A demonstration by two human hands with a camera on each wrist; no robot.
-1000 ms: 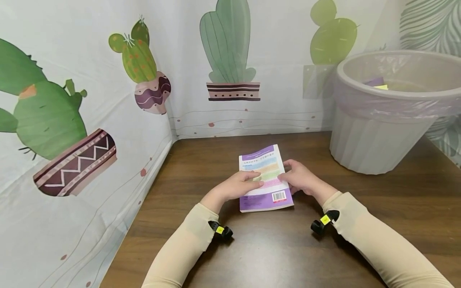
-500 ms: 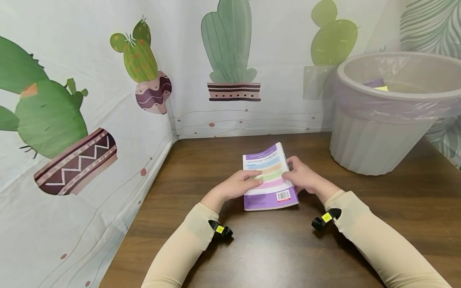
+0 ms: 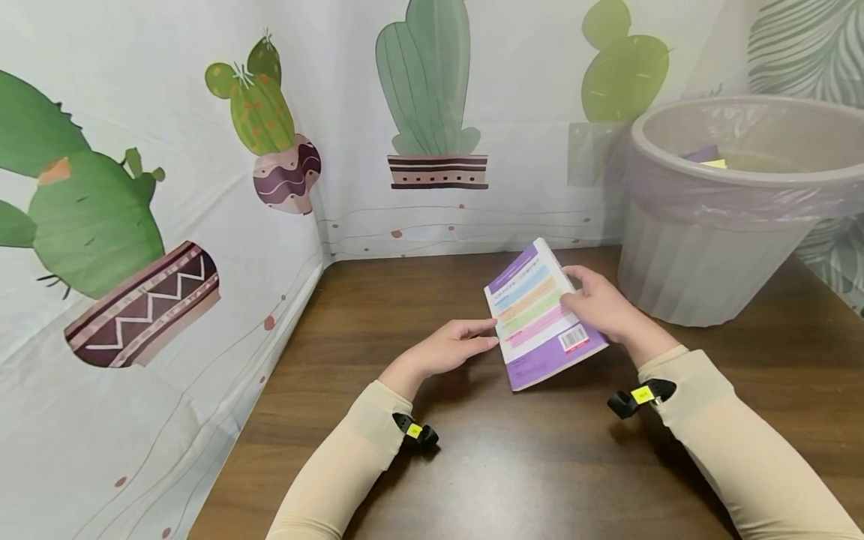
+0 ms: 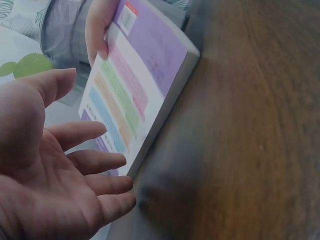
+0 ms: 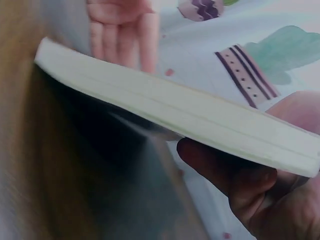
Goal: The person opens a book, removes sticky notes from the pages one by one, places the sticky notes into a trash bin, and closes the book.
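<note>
A paperback book (image 3: 533,315) with purple bands, pastel stripes and a barcode is tilted above the table in the head view. My right hand (image 3: 604,304) grips its right edge, thumb on the striped cover and fingers underneath. The right wrist view shows the book's page edge (image 5: 165,102) with the fingers (image 5: 215,170) below it. At the book's left edge is my left hand (image 3: 452,349), its fingers extended and apart. In the left wrist view the left hand (image 4: 60,165) is spread, palm showing, with fingertips beside the book (image 4: 135,75).
A grey bin (image 3: 702,262) with a clear plastic liner stands on the brown wooden table (image 3: 378,300) at the right. Purple and yellow items (image 3: 705,156) show inside it. A white cloth with printed cacti (image 3: 432,90) hangs behind and at the left.
The book has moved right and up with my right hand and turned to a steeper tilt. My left hand, earlier lying on the cover, is now at the book's left edge.
</note>
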